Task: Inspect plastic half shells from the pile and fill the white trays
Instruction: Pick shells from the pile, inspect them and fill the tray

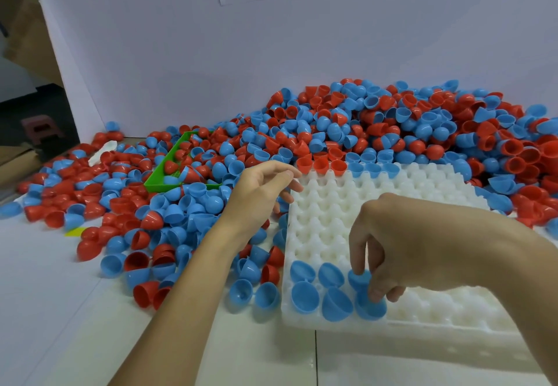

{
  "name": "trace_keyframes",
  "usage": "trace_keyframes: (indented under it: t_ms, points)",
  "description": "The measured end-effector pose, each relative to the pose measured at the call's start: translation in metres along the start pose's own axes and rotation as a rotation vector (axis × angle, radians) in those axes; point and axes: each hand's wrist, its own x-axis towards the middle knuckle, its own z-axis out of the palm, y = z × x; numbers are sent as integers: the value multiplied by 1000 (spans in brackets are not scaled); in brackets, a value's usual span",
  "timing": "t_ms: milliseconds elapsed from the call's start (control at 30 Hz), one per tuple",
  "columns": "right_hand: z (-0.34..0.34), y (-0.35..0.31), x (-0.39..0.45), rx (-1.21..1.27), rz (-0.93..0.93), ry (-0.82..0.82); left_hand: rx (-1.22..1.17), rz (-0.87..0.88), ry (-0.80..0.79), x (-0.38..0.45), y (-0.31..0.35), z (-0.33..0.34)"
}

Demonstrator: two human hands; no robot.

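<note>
A white tray [377,213] of moulded cups lies on the desk [45,310]. Behind it and off its left side spreads the pile [347,126] of red and blue half shells, with a green tray [169,174] sunk in it. Six blue shells [329,292] sit at the white tray's near left corner, and a row of red and blue ones lines its far edge. The right hand [401,250] pinches the rightmost near blue shell. The left hand [265,186] touches the tray's far left corner, fingers loosely curled
</note>
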Motion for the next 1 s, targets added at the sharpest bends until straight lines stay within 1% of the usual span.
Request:
trace_keyframes:
  t_ms: [133,167,300,400,500,567,667,767,867,1000]
  points:
    - [-7,3,2,-27,0,85,-25,-1,21,1,-1,-3]
    - [-13,6,5,-32,-1,137,-28,-5,32,1,-1,-3]
    - [-44,22,41,-70,-60,445,1,4,134,3,-4,-2]
    - [-55,30,85,24,-57,635,59,32,217,4,-6,-1]
    - [-51,30,124,113,-56,720,89,40,252,6,-8,-1]
    - [-48,30,147,168,-10,775,111,44,255,6,-9,-1]
    - [-49,29,169,187,121,800,127,46,255,5,-10,0]
    - [-50,29,178,135,175,767,143,39,251,5,-10,0]
    - [-49,34,180,101,184,770,148,40,249,5,-10,0]
    - [-48,40,179,67,124,767,152,47,244,5,-9,1]
